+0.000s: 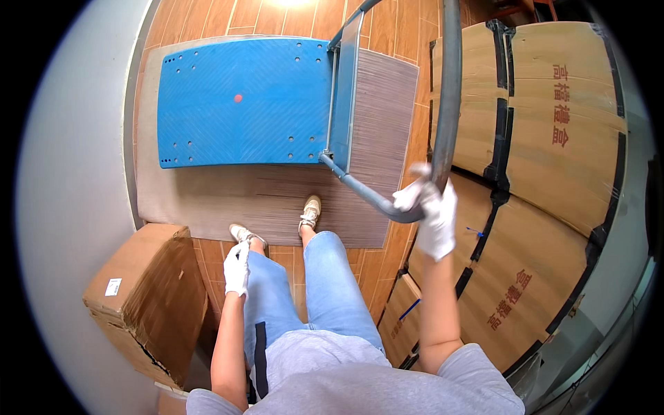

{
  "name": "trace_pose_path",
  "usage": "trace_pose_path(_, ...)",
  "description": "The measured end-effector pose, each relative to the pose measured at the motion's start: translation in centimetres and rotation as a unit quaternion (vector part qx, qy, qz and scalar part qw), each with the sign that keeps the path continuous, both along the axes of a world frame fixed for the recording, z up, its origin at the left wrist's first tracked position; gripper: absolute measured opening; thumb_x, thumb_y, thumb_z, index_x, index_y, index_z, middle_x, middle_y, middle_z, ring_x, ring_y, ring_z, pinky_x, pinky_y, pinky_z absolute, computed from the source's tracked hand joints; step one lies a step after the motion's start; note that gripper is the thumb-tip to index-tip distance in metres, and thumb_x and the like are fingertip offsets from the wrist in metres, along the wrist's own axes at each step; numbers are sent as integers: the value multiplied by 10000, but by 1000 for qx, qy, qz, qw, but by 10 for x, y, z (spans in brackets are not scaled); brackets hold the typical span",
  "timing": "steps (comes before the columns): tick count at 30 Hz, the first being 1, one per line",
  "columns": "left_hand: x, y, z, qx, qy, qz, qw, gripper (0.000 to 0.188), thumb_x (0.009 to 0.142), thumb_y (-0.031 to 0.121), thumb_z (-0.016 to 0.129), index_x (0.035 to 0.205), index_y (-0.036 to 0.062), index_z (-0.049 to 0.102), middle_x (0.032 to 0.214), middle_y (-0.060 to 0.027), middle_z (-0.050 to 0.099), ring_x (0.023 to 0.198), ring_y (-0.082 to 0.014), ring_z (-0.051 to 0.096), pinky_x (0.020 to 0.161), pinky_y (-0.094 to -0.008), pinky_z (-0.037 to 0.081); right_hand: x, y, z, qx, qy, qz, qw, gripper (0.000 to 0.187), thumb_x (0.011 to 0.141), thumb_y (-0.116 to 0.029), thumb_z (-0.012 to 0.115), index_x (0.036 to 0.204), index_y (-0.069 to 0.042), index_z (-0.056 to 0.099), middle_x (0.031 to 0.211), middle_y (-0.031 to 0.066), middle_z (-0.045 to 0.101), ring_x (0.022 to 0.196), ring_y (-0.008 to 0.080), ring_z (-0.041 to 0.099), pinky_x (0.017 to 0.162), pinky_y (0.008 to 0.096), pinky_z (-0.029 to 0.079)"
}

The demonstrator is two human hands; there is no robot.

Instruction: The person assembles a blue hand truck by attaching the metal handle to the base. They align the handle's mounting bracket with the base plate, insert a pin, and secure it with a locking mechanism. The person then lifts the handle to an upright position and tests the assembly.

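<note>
Right hand (pixel 434 218): gloved, grip closed on cart handle (pixel 443 97).
Left hand (pixel 236 268): gloved, grip unclear, at thigh.
Carts (pixel 242 100): one, 12 o'clock.
Boxes (pixel 142 297): one, 8 o'clock.

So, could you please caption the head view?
Gloved right hand grips grey metal cart handle above blue plastic platform; left hand hangs free.

Looks like a storeroom or goods-handling area: blue platform trolley (pixel 242 100) parked on a grey mat (pixel 277 200), strapped flat cartons (pixel 546 138) stacked along one side, brown cardboard box (pixel 145 297) by the wall (pixel 69 207), wood-look tile floor (pixel 221 17).
</note>
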State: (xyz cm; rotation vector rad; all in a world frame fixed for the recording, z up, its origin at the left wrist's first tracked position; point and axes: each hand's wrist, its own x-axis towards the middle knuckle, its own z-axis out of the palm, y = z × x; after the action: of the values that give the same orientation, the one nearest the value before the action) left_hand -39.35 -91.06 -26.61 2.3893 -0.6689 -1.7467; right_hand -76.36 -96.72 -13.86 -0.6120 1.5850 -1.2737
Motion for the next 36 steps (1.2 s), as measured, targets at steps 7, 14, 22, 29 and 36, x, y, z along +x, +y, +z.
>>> trace_pose_path(7, -74, -38, 58, -117, 66, -86, 987, 334, 889, 303, 511, 1063, 38, 618, 990, -119, 634, 869, -195, 580, 786, -291, 440, -62, -198, 38, 141, 48, 1, 989, 373, 844, -308, 585, 1037, 9, 546, 806, 115, 628, 619, 147, 602, 619, 255, 522)
trace_pose_path(14, -220, -116, 142, -440, 186, -128, 869, 401, 899, 270, 515, 1195, 1, 509, 953, -162, 605, 791, -256, 610, 671, -350, 487, -64, -267, 27, 112, 66, 16, 991, 111, 846, -152, 561, 779, -65, 542, 578, 14, 494, 427, 104, 432, 407, 232, 384)
trace_pose_path(22, -288, -142, 182, -292, -34, -308, 905, 486, 828, 499, 532, 979, 38, 546, 889, -133, 575, 761, -287, 619, 666, -394, 495, -54, -251, 22, 112, 48, 19, 992, 121, 834, -165, 567, 820, -73, 490, 562, 33, 474, 399, 139, 439, 365, 265, 385)
trace_pose_path(29, -326, -128, 177, -271, -134, -267, 915, 240, 813, 282, 565, 887, 55, 538, 881, -151, 564, 793, -323, 615, 683, -421, 498, -89, -247, 15, 108, -125, 77, 983, 233, 844, -262, 601, 843, -60, 485, 581, 42, 490, 437, 145, 463, 416, 262, 421)
trace_pose_path(36, -333, -74, 166, -302, -138, -244, 911, 212, 792, 268, 584, 798, 59, 549, 800, -147, 552, 714, -337, 597, 631, -436, 484, -160, -297, -10, 165, -523, 114, 828, 296, 884, -281, 472, 697, -60, 414, 524, -21, 360, 415, 62, 349, 390, 200, 333)
